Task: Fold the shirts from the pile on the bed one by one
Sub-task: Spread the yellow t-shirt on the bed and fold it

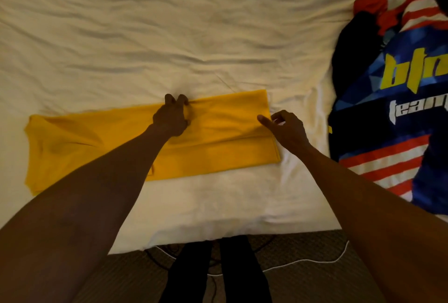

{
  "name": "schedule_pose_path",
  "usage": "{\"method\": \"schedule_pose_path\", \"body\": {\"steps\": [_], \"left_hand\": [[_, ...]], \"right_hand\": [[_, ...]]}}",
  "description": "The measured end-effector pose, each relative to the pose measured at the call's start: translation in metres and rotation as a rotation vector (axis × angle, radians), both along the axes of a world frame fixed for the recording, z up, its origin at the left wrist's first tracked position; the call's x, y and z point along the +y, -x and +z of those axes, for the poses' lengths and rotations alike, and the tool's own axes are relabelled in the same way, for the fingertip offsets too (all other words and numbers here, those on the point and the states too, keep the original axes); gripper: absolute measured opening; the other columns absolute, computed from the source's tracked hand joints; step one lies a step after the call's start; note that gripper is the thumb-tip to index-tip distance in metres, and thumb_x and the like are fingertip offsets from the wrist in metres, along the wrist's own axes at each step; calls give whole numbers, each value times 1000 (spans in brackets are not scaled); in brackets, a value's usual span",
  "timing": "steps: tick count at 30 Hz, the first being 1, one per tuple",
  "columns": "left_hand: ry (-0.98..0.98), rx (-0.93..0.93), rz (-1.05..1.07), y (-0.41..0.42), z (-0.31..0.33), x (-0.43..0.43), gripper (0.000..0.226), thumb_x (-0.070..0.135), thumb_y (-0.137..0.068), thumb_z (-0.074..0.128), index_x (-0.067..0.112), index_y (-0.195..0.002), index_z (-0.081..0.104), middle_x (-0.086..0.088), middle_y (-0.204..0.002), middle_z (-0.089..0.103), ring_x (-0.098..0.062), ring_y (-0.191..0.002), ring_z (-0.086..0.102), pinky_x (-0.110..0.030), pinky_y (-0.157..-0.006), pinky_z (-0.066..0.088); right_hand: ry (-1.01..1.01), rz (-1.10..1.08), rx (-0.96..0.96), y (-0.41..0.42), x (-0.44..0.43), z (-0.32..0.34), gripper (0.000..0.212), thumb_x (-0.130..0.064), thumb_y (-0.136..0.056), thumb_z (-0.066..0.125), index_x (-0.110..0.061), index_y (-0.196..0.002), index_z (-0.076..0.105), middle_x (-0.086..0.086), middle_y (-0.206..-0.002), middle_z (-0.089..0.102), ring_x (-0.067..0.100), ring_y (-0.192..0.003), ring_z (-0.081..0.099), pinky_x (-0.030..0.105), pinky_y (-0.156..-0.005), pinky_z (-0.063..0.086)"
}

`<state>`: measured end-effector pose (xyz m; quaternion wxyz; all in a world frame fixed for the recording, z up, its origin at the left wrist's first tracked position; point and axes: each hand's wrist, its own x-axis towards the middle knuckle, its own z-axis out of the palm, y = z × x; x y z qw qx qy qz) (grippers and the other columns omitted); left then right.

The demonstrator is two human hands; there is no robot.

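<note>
A yellow shirt (218, 147) lies folded into a long strip across the near part of the white bed (169, 36). My left hand (173, 118) sits on the strip's middle at its far edge, fingers curled and bunching the fabric. My right hand (286, 128) hovers at the strip's right end, index finger pointing left onto the cloth, other fingers loosely curled, holding nothing. The pile of shirts (397, 99) lies at the right: a blue, black and striped jersey with yellow lettering on top.
The bed's near edge runs across the bottom. Below it, carpet (303, 249) shows with a white cable (315, 262) and my dark trouser legs (218, 273). The wrinkled sheet stretches wide beyond and left of the yellow shirt.
</note>
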<state>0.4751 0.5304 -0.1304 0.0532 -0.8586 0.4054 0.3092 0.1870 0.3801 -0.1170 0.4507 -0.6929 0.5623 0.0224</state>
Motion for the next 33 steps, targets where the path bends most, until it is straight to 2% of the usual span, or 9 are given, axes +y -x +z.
{"method": "schedule_pose_path", "body": {"steps": [3,5,7,9,11,16,21,28,33], "left_hand": [[-25,-2,-23,-2,-1,-2,59,28,-89,72,19,-136,38,-17,-135,32,-42,-88,60,-40,-67,45],[-25,-5,-15,-1,-2,-3,59,27,-89,73,19,-136,38,-17,-135,31,-42,-88,60,-40,-67,46],[-18,-7,11,1,-2,-4,58,24,-88,73,18,-135,38,-17,-134,31,-42,-89,60,-41,-68,47],[-1,-1,39,5,-1,-4,58,19,-87,72,17,-134,39,-17,-134,32,-42,-89,60,-41,-69,48],[62,32,55,6,0,1,56,16,-87,70,16,-135,41,-17,-135,34,-41,-89,59,-40,-68,47],[402,93,156,-7,11,38,44,17,-93,63,18,-134,47,-12,-127,50,-33,-102,58,-41,-78,49],[630,-113,391,-71,30,105,29,19,-93,60,20,-121,54,-1,-105,63,-25,-90,60,-31,-66,37],[597,-436,778,-176,31,228,26,26,-96,57,15,-120,54,-11,-112,59,-32,-106,55,-45,-81,46],[516,-262,1085,-224,18,263,45,47,-98,55,7,-120,53,-17,-123,59,-34,-118,52,-41,-92,42]], "right_hand": [[136,160,212,5,-4,-6,36,-45,-81,76,-14,-94,64,10,-102,59,29,-96,58,37,-78,46],[246,109,282,4,-2,-5,34,-22,-82,72,-10,-109,55,16,-114,52,35,-104,54,42,-82,46],[433,119,266,-3,2,-3,39,-2,-80,58,-5,-118,50,19,-116,50,39,-103,53,45,-78,45],[625,235,189,-17,7,0,43,3,-76,47,-4,-118,52,19,-111,51,39,-94,54,45,-69,44],[658,336,93,-37,15,2,45,4,-76,45,-5,-119,53,18,-113,51,38,-92,53,42,-68,41],[600,440,-65,-104,57,3,43,4,-76,53,-9,-117,54,14,-118,49,35,-97,53,38,-74,38],[577,575,-166,-187,111,4,34,1,-83,55,-11,-115,55,11,-114,53,29,-98,53,34,-75,35],[508,845,-132,-305,177,-5,33,-29,-97,55,-13,-127,54,11,-123,55,32,-113,49,42,-88,38],[461,958,-24,-371,201,-14,45,-46,-99,50,-18,-135,51,10,-134,53,32,-124,44,44,-97,36]]}}
